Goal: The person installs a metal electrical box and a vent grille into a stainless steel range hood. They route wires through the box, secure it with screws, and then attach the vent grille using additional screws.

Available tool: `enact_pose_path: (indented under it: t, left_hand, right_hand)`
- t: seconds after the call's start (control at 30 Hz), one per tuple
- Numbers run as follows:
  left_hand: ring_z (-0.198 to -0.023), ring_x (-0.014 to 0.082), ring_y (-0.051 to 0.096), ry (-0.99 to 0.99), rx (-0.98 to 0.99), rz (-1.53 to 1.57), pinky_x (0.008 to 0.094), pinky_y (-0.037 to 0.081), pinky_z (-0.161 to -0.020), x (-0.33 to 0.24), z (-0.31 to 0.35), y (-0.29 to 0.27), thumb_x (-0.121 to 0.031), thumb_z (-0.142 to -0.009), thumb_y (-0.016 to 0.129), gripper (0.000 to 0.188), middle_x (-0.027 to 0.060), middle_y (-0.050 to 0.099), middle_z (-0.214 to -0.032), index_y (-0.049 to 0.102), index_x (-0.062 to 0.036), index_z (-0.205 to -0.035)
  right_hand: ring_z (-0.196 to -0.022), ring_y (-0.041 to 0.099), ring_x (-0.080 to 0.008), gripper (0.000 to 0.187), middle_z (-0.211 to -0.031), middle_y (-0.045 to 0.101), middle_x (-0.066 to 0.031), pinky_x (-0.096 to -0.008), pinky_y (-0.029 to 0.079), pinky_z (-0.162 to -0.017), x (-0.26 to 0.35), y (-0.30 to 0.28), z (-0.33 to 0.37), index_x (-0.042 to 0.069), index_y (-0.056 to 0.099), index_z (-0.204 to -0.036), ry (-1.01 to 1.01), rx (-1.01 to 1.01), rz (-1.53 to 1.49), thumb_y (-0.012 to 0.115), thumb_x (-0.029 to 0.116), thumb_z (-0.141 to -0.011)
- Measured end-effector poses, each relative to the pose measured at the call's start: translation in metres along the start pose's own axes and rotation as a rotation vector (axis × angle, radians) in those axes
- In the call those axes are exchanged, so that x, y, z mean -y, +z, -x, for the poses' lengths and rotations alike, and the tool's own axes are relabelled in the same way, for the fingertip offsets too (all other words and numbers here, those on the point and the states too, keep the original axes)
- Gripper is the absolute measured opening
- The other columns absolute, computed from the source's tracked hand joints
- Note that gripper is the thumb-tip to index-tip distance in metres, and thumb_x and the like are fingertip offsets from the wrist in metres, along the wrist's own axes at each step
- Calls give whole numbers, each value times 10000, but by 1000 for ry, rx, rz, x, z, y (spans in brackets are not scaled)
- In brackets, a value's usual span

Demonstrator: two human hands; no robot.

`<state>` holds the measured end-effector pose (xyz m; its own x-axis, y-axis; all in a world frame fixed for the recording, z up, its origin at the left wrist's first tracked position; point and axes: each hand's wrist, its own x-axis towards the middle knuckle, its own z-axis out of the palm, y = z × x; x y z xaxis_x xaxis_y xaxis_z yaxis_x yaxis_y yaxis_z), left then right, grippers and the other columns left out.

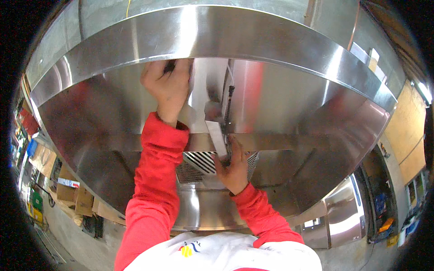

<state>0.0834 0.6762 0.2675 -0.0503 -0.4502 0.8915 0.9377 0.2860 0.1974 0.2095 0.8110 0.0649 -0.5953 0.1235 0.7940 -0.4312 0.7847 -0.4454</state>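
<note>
A wide stainless steel range hood (149,38) surrounds both my hands. My left hand (168,83) reaches up to the inside of its curved upper edge. Its fingers are bent, with a dark spot between them, and what they hold, if anything, I cannot make out. Lower and to the right, my right hand (233,169) closes around the lower end of a narrow metal bracket (216,135), which stands at a slant. Just right of the bracket runs a thin black rod-like fitting (229,101) with a pale wire (229,67) above it.
Slatted metal filters (199,162) sit behind my right hand, below a steel crossbar (271,141). Cardboard boxes (81,198) stand at the lower left. Another shiny steel unit (344,212) stands at the lower right. A grey wall (271,7) rises beyond the hood.
</note>
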Motion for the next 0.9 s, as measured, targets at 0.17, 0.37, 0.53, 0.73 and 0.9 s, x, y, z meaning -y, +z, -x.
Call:
enact_pose_path:
  t: [0.17, 0.37, 0.53, 0.73, 0.9]
  left_hand:
    - [-603, 102, 560, -103, 65, 38, 285, 448, -571, 3, -3, -2, -6, -737, 775, 99, 70, 659, -653, 727, 9, -823]
    - [-597, 95, 547, -67, 87, 50, 281, 444, -569, 9, -3, -6, -26, -752, 773, 91, 69, 658, -650, 716, 20, -806]
    - [-599, 102, 558, 16, 77, 19, 292, 458, -586, 12, -3, -4, -34, -758, 778, 103, 79, 671, -662, 716, 17, -821]
    - [-591, 98, 560, 51, 44, 21, 282, 452, -575, 18, -2, -3, -25, -746, 793, 99, 87, 660, -642, 720, 8, -805]
    - [-594, 87, 559, -63, 105, 43, 274, 450, -571, 17, 1, -8, -23, -749, 797, 109, 71, 663, -644, 721, 15, -818]
  right_hand:
    - [-1165, 569, -326, 671, -1265, 566, -234, -395, 484, -949, -25, 14, 7, -68, 375, -1421, 270, 59, -512, 717, 175, -898]
    - [-1219, 488, -374, 1032, -1363, 424, -288, -486, 396, -1055, -22, 33, 6, -74, 224, -1488, 191, -289, -234, 853, 320, -770]
    - [-1116, 501, -506, 1115, -1275, 454, -366, -602, 381, -1016, -11, 42, 7, -99, 235, -1455, 195, -283, 236, 863, 413, -689]
    - [-1113, 513, -516, 1053, -1257, 485, -384, -530, 490, -925, 9, 30, -23, -98, 244, -1483, 6, -287, 126, 815, 384, -742]
    - [-1114, 517, -511, 1115, -1382, 442, -361, -521, 484, -910, 16, 16, -76, -96, 171, -1528, -117, -247, 178, 825, 305, -719]
